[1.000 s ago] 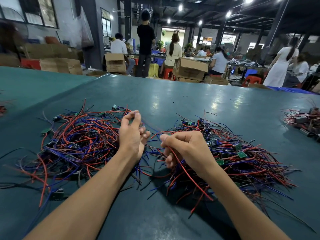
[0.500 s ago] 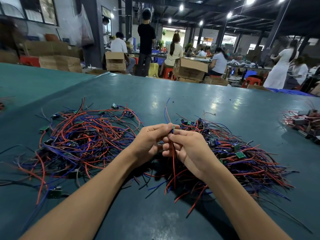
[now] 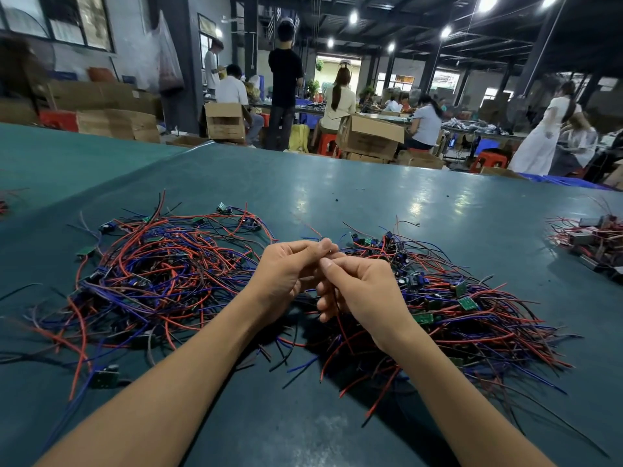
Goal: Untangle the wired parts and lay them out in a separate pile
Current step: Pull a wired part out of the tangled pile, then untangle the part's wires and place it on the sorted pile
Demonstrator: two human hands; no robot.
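Both hands meet above the middle of the counter (image 3: 371, 203), towards its near edge. The left hand (image 3: 286, 274) pinches a wired part (image 3: 341, 326) between thumb and forefinger; the right hand (image 3: 364, 288) grips the same part with curled fingers, and its red lead hangs below them. The component itself is hidden by the fingertips.

The left pile (image 3: 161, 274) of red, blue and black wires lies towards the left edge, the right pile (image 3: 472, 308) towards the right edge. A third pile (image 3: 593, 241) sits at the right edge.

Cardboard boxes (image 3: 371, 136) stand beyond the far edge; their contents cannot be seen.
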